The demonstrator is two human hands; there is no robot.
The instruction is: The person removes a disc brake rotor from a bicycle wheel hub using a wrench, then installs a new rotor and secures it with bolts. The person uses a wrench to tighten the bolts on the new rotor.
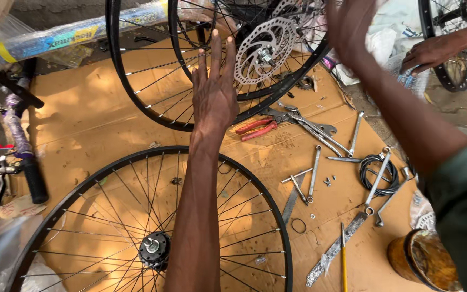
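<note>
Black rims and bright spokes fill my view. My left hand is flat with fingers spread, holding nothing, over the upright wheel just beside its disc rotor. My right hand is raised and blurred near the wheel's upper right; I cannot tell its grip. A second wheel lies flat on the cardboard, with red-handled pliers and spanners nearby.

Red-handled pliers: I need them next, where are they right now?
In the head view, the red-handled pliers lie on the cardboard just right of the left hand, beside the spanners and below the disc-brake wheel.
</note>
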